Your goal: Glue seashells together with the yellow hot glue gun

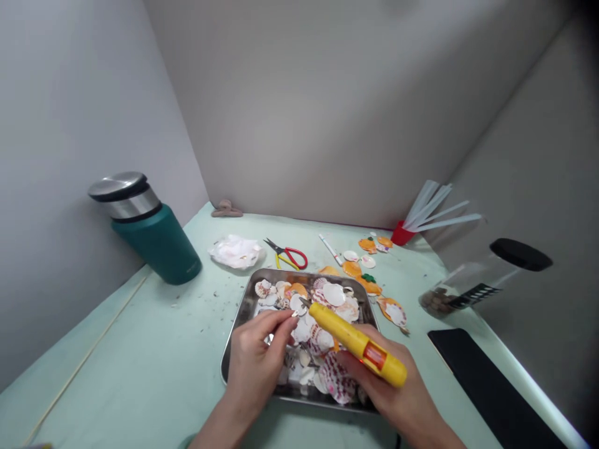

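My right hand (388,380) is wrapped round a yellow hot glue gun (346,330), its dark nozzle angled up and to the left. Close to that nozzle, my left hand (262,349) pinches a small white shell (294,314) between thumb and finger; whether the two touch I cannot tell. Both hands are over a metal tray (230,340) of loose shells. Among these shells are white discs, orange fans and a large purple-speckled scallop shell (337,377) at the front. My hands hide parts of the tray.
Behind the tray lie pliers (285,254), a white marker (331,249) and a crumpled white bag (237,251). Orange shell pieces (368,285) lie to its right. A green bottle (161,240), a red cup (402,233) of glue sticks, a jar (461,287) and a black phone (486,380) stand or lie around.
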`<action>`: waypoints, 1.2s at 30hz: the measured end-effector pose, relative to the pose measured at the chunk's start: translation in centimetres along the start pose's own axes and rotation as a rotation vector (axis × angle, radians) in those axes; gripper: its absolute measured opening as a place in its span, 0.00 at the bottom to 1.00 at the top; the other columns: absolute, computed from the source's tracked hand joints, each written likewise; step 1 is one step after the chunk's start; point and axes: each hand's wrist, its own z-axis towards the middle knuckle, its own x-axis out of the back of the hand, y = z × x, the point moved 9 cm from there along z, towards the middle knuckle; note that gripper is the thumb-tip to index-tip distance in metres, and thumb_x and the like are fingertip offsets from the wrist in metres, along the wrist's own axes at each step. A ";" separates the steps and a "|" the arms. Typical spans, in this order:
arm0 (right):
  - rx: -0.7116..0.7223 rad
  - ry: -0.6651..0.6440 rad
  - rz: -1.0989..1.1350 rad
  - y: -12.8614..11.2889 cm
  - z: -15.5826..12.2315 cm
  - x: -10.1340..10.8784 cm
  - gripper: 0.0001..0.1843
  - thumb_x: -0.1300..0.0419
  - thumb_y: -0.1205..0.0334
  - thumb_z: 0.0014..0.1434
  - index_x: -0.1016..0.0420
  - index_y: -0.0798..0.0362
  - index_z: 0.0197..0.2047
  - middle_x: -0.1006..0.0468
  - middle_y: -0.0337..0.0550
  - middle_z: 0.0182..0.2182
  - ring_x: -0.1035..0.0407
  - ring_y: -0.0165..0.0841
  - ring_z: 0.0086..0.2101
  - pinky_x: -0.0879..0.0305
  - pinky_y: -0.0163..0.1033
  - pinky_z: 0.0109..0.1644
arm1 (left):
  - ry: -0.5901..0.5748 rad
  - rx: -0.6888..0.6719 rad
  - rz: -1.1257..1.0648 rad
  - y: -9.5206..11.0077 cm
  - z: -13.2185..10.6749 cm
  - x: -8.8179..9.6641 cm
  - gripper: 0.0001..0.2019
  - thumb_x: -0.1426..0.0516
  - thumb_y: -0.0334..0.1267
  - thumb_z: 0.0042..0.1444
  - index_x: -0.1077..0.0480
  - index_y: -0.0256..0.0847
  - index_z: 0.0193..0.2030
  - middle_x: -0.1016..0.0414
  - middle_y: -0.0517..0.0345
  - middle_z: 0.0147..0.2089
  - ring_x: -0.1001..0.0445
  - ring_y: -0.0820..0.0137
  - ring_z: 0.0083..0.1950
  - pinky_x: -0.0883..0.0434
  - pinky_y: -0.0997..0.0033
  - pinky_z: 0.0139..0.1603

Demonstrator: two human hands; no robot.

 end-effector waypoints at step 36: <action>0.103 -0.049 -0.119 -0.3 -0.2 -0.3 0.07 0.43 0.63 0.59 0.27 0.53 0.40 0.20 0.42 0.31 0.27 0.32 0.27 0.32 0.31 0.31 | 0.079 0.057 -0.059 0.0 0.2 0.7 0.06 0.43 0.34 0.56 0.24 0.38 0.33 0.25 0.61 0.23 0.29 0.75 0.20 0.30 0.77 0.26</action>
